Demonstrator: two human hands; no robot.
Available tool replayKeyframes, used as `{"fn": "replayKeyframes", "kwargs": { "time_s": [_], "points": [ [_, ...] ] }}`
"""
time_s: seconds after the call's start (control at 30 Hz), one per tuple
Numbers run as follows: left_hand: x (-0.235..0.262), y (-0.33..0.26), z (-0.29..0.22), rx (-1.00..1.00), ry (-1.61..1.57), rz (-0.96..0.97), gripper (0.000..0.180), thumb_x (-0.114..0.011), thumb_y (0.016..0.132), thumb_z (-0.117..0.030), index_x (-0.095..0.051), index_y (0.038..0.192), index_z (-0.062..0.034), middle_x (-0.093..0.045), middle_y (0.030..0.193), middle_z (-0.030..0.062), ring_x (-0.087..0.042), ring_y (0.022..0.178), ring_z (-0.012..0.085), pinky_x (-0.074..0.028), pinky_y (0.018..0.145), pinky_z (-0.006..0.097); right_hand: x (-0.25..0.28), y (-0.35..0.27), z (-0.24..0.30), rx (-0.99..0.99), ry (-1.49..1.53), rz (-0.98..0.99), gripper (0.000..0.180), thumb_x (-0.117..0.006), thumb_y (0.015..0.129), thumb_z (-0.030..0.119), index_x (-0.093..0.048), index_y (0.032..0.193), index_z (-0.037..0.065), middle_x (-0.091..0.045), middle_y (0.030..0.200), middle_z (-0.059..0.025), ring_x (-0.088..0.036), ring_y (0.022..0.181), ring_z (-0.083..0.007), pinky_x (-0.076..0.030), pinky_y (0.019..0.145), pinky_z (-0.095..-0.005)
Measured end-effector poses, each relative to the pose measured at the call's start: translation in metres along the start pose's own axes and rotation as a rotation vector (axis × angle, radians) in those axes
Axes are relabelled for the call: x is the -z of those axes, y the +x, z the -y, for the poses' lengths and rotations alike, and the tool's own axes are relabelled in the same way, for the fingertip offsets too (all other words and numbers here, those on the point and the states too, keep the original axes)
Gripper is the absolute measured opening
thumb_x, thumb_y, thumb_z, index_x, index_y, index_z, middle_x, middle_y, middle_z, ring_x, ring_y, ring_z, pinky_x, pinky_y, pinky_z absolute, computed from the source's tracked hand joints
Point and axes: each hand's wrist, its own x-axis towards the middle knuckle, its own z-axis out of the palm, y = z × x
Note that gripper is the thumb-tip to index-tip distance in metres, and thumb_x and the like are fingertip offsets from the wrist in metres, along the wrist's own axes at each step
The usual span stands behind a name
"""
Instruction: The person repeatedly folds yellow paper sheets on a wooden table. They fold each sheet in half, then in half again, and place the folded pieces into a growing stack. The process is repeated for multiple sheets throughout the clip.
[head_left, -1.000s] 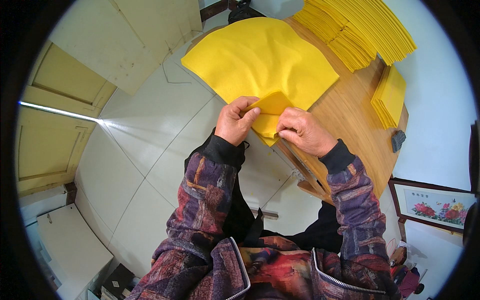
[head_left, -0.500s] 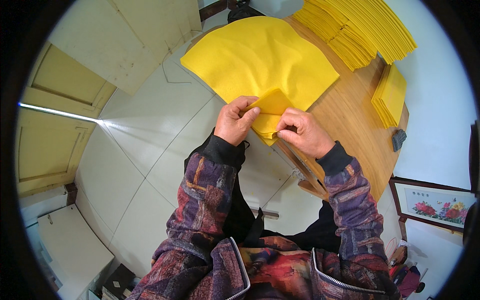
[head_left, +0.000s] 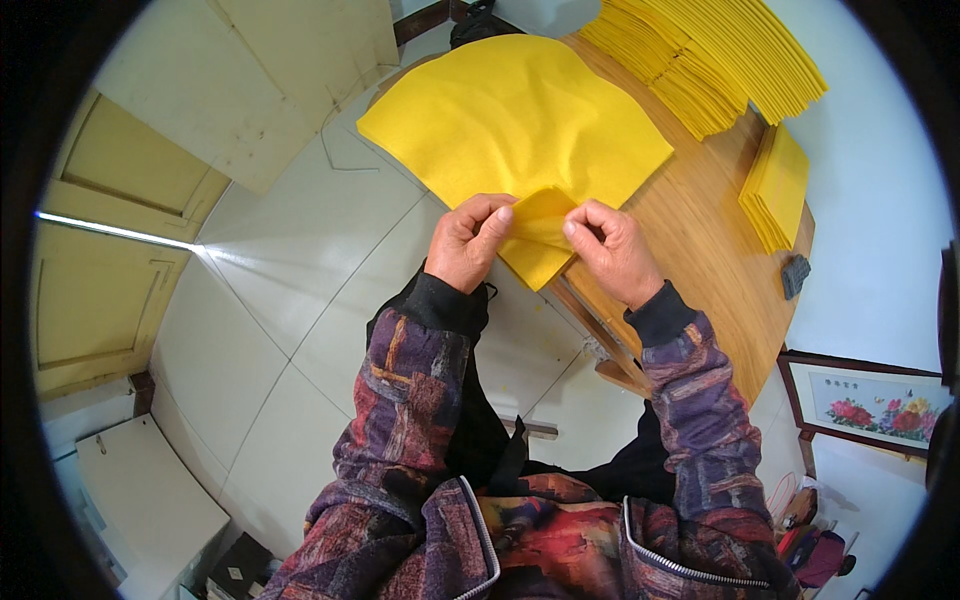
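Note:
A large yellow cloth sheet (head_left: pixel 515 120) lies over the corner of a wooden table (head_left: pixel 700 260) and hangs past its edge. My left hand (head_left: pixel 468 240) and my right hand (head_left: pixel 612 250) both pinch the sheet's near corner, which is folded up between them. The fingertips of the two hands sit a little apart, with the folded flap in the gap.
Rows of stacked yellow sheets (head_left: pixel 710 60) fill the table's far end, with a smaller yellow stack (head_left: pixel 775 190) at its right edge and a small dark object (head_left: pixel 795 275) beside it. A framed flower picture (head_left: pixel 870 405) leans at the right. White floor tiles (head_left: pixel 270 300) lie to the left.
Both hands keep their pinch on the folded corner; the fingers have shifted only slightly and the flap looks a little more raised.

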Motion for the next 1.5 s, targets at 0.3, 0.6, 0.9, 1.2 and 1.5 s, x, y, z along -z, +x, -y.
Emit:
{"fn": "replayKeyframes", "kwargs": {
  "time_s": [0.3,0.6,0.9,1.2,1.5],
  "points": [
    [-0.002,0.000,-0.002,0.001,0.125,0.015,0.022,-0.061,0.089,-0.003,-0.062,0.110,0.0024,-0.065,0.099,0.0029,-0.058,0.093,0.0109,-0.046,0.086,0.025,-0.007,-0.018,0.009,0.342,-0.427,-0.321,0.007,-0.062,0.085,0.007,-0.061,0.091,0.003,-0.058,0.081,-0.0097,-0.059,0.072,-0.0274,-0.049,0.064,-0.0359],
    [-0.002,-0.001,-0.001,0.042,0.051,-0.034,0.018,-0.062,0.088,-0.003,-0.064,0.104,0.0022,-0.067,0.094,0.0053,-0.061,0.089,0.0131,-0.048,0.082,0.027,-0.023,-0.026,-0.004,0.574,-0.779,-0.044,0.009,-0.064,0.077,0.008,-0.063,0.085,0.006,-0.056,0.085,-0.0045,-0.055,0.081,-0.0243,-0.050,0.070,-0.0351],
    [-0.002,0.001,0.001,0.012,0.009,-0.016,0.018,-0.061,0.087,-0.002,-0.064,0.105,0.0034,-0.066,0.099,0.0072,-0.061,0.093,0.0152,-0.048,0.085,0.028,-0.012,-0.010,-0.002,0.437,-0.459,0.074,0.009,-0.066,0.076,0.000,-0.061,0.083,0.002,-0.058,0.080,-0.0109,-0.058,0.075,-0.0291,-0.048,0.065,-0.0345],
    [0.000,0.000,0.000,-0.005,0.045,0.000,0.019,-0.061,0.088,-0.003,-0.064,0.105,0.0038,-0.065,0.098,0.0071,-0.061,0.093,0.0151,-0.048,0.084,0.028,-0.003,-0.005,-0.001,0.167,-0.188,0.196,0.007,-0.065,0.083,0.005,-0.061,0.082,0.000,-0.057,0.075,-0.0095,-0.056,0.067,-0.0211,-0.045,0.062,-0.0302],
    [0.001,0.000,-0.001,0.020,0.070,0.029,0.024,-0.060,0.092,-0.011,-0.061,0.112,0.0030,-0.066,0.098,0.0034,-0.059,0.093,0.0117,-0.046,0.085,0.026,-0.002,-0.004,0.010,0.144,-0.169,0.098,0.011,-0.062,0.086,0.008,-0.058,0.080,-0.001,-0.056,0.074,-0.0136,-0.056,0.066,-0.0267,-0.045,0.061,-0.0338]
  ]
}}
